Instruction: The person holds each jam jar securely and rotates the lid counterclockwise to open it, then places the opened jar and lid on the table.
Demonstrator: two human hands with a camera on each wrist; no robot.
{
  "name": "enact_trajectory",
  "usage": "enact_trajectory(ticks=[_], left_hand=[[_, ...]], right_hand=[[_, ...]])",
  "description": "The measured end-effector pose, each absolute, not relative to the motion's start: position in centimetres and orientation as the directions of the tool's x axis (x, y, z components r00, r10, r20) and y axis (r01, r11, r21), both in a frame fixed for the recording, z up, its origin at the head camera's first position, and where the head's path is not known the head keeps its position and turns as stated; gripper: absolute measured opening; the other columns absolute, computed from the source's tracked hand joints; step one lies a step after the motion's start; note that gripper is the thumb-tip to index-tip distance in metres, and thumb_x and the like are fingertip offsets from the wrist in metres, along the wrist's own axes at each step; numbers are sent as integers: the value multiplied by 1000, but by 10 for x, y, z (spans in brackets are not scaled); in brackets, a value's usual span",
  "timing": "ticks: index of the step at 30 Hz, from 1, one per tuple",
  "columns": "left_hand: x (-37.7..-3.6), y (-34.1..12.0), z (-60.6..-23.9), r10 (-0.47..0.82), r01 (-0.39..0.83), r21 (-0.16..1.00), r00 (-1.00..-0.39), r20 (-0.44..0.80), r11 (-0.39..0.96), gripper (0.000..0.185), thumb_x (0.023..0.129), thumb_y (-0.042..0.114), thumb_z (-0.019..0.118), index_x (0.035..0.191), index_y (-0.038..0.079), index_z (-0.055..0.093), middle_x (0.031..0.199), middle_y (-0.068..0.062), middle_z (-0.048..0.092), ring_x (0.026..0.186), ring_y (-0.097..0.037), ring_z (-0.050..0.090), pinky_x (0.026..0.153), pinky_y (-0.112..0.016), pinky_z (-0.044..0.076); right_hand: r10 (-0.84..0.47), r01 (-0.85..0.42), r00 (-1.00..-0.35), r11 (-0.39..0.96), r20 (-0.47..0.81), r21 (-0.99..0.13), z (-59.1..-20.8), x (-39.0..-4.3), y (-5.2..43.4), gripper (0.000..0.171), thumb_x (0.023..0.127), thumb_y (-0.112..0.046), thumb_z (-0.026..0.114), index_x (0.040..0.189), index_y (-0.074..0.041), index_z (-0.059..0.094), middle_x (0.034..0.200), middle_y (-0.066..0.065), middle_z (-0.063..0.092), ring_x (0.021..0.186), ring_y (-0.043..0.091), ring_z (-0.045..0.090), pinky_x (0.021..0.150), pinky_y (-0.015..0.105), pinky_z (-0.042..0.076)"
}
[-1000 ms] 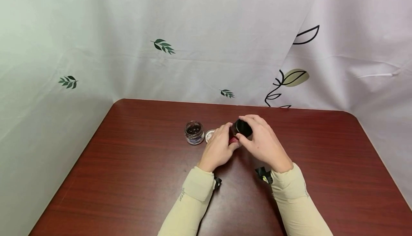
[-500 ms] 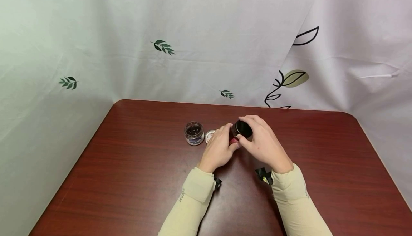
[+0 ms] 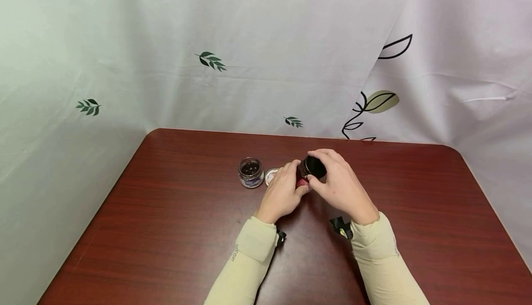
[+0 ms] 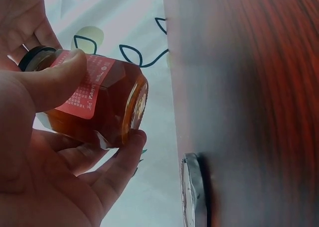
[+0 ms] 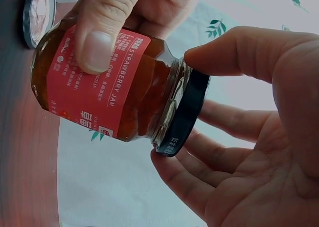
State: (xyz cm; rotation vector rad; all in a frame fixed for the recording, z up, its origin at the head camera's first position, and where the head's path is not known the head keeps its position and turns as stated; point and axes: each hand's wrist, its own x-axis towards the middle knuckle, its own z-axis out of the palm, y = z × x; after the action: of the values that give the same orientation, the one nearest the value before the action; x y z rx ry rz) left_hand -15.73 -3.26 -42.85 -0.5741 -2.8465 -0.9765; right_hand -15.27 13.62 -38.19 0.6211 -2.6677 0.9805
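While the left hand grips the strawberry jam jar above the surface, the right hand fingers pinch its black lid; the body should be kept steady while the lid turns.

Reddish-brown wood-grain table with rounded far corners, seen from its near edge. Resting directly on its surface, left of centre and toward the far side: a small open glass jar with dark contents, standing upright; just beside it on the right, a loose round lid lying flat, partly hidden from the head view.
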Motion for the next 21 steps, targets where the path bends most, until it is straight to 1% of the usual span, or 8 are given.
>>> enact_trajectory(ticks=[12,19,21], left_hand=[[-157,-32,-428,330,380,577,-924,195,723,56,91,24,75,138,4,51,127,-8,60,115,-24,58,99,-40,47],[-157,-33,-428,322,368,583,-928,186,724,59,92,25,75,140,2,49,129,-10,59,121,-25,56,103,-41,45],[-158,-33,-428,320,368,586,-928,188,722,59,92,26,74,140,2,49,129,-10,60,121,-25,56,102,-41,45]], right_hand=[[-311,-475,-877,681,367,-558,-381,-152,137,51,80,-8,71,130,0,62,129,14,59,117,30,56,98,47,45],[-298,-469,-879,681,373,-562,-380,-151,138,52,78,-7,69,129,-2,62,128,12,59,115,29,57,96,46,46],[-298,-470,-878,679,374,-563,-380,-151,138,52,77,-7,69,129,-2,62,128,13,59,114,29,57,95,46,46]])
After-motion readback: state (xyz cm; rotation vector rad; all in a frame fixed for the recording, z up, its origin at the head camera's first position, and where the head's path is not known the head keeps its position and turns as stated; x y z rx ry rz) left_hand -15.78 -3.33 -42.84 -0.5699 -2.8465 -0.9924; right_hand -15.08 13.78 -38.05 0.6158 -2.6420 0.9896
